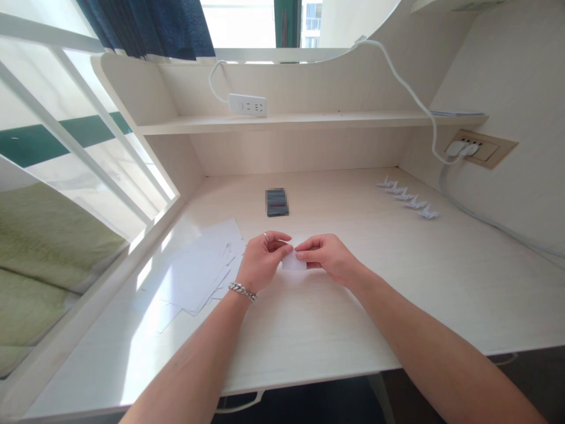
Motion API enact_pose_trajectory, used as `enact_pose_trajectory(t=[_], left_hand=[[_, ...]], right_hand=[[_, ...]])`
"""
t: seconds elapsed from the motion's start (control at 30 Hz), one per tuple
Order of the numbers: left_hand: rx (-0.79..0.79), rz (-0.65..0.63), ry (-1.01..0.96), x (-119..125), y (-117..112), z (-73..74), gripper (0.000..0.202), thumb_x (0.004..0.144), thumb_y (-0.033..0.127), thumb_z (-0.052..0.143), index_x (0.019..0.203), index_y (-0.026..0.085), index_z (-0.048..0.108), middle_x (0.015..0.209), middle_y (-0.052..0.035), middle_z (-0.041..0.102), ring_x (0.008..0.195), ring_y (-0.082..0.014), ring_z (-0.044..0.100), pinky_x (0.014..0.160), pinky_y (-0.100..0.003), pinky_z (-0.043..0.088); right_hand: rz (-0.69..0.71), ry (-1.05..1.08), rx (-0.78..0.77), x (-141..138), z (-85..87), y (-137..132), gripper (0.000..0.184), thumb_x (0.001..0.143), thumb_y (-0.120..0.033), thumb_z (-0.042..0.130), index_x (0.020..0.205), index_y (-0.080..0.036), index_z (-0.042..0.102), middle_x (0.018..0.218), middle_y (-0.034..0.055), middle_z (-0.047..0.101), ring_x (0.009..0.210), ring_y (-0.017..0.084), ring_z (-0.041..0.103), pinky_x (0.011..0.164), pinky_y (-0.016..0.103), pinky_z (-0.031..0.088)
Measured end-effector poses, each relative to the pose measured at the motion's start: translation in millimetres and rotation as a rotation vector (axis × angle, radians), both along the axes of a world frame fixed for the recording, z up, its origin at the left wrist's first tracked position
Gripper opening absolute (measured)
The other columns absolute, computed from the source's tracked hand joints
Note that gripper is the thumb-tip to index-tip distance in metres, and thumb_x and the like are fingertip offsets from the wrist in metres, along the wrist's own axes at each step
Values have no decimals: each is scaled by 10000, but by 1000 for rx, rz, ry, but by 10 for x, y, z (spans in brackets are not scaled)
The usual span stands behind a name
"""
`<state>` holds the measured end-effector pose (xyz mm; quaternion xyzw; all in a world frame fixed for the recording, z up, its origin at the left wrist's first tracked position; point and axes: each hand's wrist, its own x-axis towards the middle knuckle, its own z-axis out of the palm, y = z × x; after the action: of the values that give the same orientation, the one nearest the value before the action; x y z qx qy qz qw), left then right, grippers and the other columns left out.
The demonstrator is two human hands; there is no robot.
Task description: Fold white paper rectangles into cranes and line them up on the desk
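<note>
My left hand (263, 259) and my right hand (327, 257) meet over the middle of the pale wooden desk (309, 318). Both pinch a small folded piece of white paper (293, 262) between thumb and fingers, the left on its left edge, the right on its right edge. The paper is held just above the desk surface. A ring and a chain bracelet show on my left hand and wrist. A loose pile of white paper sheets (198, 271) lies on the desk just left of my left hand.
A dark phone (276, 202) lies flat behind my hands. Several small folded white paper figures (408, 197) stand in a row at the back right. A power strip (247, 105) sits on the shelf; a white cable (415, 100) runs to a wall socket (474, 147).
</note>
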<state>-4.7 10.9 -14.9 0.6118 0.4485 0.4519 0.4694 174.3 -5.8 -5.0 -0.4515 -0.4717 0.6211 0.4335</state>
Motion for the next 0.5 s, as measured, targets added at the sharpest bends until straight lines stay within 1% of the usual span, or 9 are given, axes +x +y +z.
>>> enact_pose_trajectory(t=[0.1,0.17,0.27,0.33,0.4,0.5], left_hand=[[19,-2,34,-4,-8,16,277,735,367,725,930,175,682,769,-65,730,663,-168,654,589,-275,481],[25,-19,58,-6,-14,27,298,724,369,737,942,173,685,782,-71,729,697,-176,664,614,-279,490],[16,-30,60,-5,-18,26,313,701,334,758,956,170,682,799,-75,726,738,-186,675,652,-288,504],[10,-18,38,0,-14,15,297,699,306,757,951,172,676,794,-71,723,735,-184,674,647,-287,506],[10,-4,19,7,-10,2,281,693,283,757,937,174,670,782,-64,720,725,-180,670,640,-284,503],[-8,9,6,14,-8,-8,278,676,263,766,919,174,666,763,-57,719,695,-170,660,622,-278,491]], right_hand=[[-18,-51,41,-4,0,1,210,584,-292,811,723,-149,744,690,46,668,702,167,610,678,335,502],[-18,-111,92,-3,-15,6,201,603,-297,789,740,-155,748,701,48,672,696,164,600,654,323,489],[-23,-203,154,0,-48,17,204,641,-312,755,775,-159,743,709,47,671,669,155,580,625,305,473],[-22,-238,171,1,-66,20,209,678,-339,725,788,-161,730,699,42,657,645,149,568,613,300,468],[0,-285,181,0,-75,19,214,727,-371,678,777,-166,711,681,35,637,625,147,562,598,295,460],[23,-409,226,-10,-69,9,219,782,-385,609,738,-180,672,663,21,614,617,146,554,582,286,437]])
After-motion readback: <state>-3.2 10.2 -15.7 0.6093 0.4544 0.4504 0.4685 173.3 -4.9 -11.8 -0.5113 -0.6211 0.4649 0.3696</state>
